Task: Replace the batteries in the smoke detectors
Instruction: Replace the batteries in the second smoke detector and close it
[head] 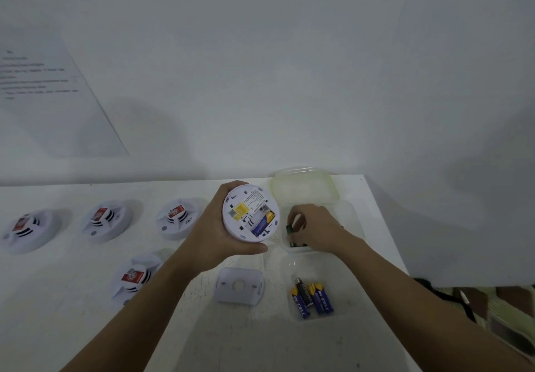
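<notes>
While four smoke detectors [107, 221] sit on the tabletop [72, 299] at left, the left hand [214, 235] grips an opened detector [250, 212], one blue battery [262, 222] inside, and the right hand [315, 227] pinches a green battery [289, 228] in the clear container [351, 206].

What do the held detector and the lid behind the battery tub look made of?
Held detector: white moulded plastic with a smooth matt shell, judging by its even colour and moulded slots. Lid: thin translucent plastic with a yellowish tint and a slightly glossy rim. Light passes through it, so it is probably soft food-box plastic.
</notes>
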